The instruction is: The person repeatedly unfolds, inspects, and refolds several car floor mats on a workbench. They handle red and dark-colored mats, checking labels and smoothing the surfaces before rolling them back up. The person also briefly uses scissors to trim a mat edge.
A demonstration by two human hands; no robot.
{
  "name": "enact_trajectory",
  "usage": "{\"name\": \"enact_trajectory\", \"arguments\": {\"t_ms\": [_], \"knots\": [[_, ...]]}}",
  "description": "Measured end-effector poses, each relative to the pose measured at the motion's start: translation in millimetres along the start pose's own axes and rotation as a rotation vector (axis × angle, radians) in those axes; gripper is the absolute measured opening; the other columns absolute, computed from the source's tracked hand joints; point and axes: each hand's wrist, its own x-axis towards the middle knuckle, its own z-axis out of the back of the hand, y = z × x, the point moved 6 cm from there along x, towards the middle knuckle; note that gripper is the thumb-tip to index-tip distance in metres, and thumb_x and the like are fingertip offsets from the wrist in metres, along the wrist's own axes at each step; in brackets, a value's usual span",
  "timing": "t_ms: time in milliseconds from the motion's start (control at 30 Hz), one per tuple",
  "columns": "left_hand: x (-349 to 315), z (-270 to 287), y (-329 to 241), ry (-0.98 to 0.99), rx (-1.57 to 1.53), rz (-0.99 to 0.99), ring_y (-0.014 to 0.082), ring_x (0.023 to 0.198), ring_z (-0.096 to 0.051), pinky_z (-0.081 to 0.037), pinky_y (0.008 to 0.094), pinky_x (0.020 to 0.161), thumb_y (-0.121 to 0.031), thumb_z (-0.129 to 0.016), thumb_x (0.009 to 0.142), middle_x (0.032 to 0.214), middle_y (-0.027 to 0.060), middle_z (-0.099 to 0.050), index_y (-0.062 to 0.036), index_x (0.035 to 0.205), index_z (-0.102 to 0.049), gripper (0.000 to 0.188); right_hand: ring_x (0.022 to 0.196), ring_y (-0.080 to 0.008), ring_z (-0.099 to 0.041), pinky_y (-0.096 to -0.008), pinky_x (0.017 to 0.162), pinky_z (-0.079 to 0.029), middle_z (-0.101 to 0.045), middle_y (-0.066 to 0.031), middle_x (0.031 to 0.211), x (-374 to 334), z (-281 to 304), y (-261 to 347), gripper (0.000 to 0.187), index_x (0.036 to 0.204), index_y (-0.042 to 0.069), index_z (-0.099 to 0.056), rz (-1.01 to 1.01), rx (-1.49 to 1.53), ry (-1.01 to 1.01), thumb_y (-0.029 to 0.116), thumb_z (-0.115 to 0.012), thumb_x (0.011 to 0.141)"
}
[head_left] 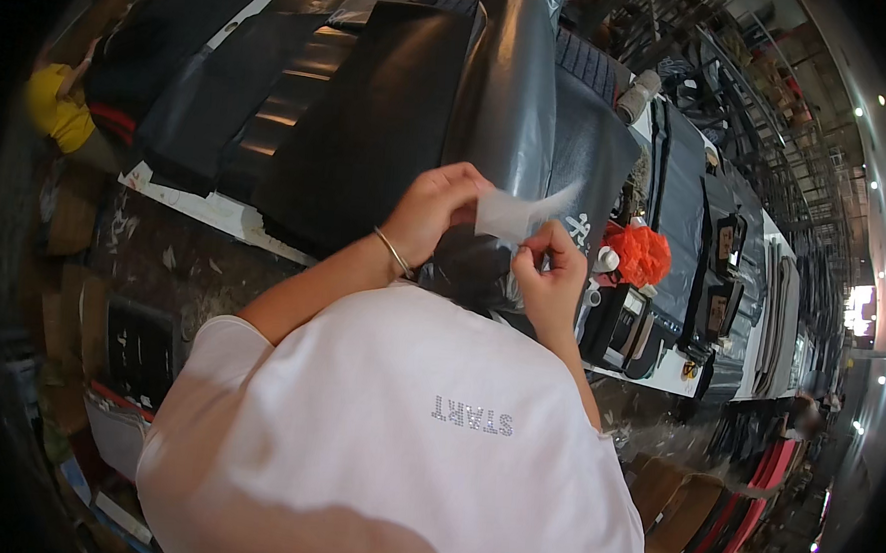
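Observation:
A small white, slightly see-through sheet [506, 217] is held up in front of me; its far right corner is a blurred, curling strip. The fingers of my left hand [440, 208], with a bangle on the wrist, are closed on the sheet's left edge. At its lower right, my right hand [554, 267] pinches with thumb and forefinger by the sheet's edge. Beneath both hands lies a shiny black plastic-wrapped bundle [508, 90] with a white mark near its right side. A matte black panel [372, 103] lies just left of it.
Right of my hands sit a crumpled orange-red plastic bag [642, 255] and a white bottle [606, 258]. More black sheets [682, 209] cover the white-edged table [206, 214] and its continuation to the right. A person in a yellow shirt [61, 106] is at the far left. Cardboard boxes [672, 504] stand below.

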Motion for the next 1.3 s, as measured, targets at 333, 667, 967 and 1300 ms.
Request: {"name": "enact_trajectory", "arguments": {"t_ms": [333,667,967,1300], "knots": [[58,84,-41,-0.352,-0.292,-0.343,0.0192,0.106,-0.070,-0.055,0.0339,0.098,-0.022,-0.054,0.107,0.110,0.0056,-0.073,-0.0060,0.114,-0.069,0.023,0.067,-0.0042,-0.047,-0.0225,0.062,-0.037,-0.050,0.0053,0.071,-61,121,-88,0.011,0.082,0.004,-0.055,-0.453,0.008,0.320,0.002,-0.065,0.085],[12,-82,45,0.425,1.277,-0.544,0.0337,0.141,-0.054,-0.024,0.0539,0.128,-0.040,-0.058,0.105,0.144,0.0178,-0.064,-0.0059,0.151,-0.053,0.058,0.067,-0.0077,-0.058,-0.0264,0.061,-0.046,-0.064,-0.0014,0.072,-99,153,-119,0.018,0.095,0.000,-0.069,-0.525,-0.261,-0.202,0.016,-0.066,0.103],[144,-34,20,0.485,1.121,-0.680,0.0270,0.131,-0.061,-0.030,0.0474,0.124,-0.019,-0.061,0.098,0.136,0.0034,-0.070,-0.0164,0.118,-0.077,0.025,0.061,-0.0118,-0.059,-0.0273,0.059,-0.046,-0.067,-0.0049,0.074,-118,38,-107,0.045,0.091,0.003,-0.067,-0.783,0.082,0.012,0.041,-0.055,0.110],[127,-27,27,0.385,1.252,-0.715,0.0278,0.147,-0.047,-0.019,0.0536,0.127,-0.021,-0.055,0.099,0.139,0.0017,-0.069,-0.0186,0.118,-0.079,0.030,0.057,-0.0117,-0.055,-0.0265,0.055,-0.044,-0.062,-0.0022,0.071,-108,14,-127,0.039,0.097,0.009,-0.064,-0.850,0.446,-0.003,0.046,-0.060,0.107]]}}
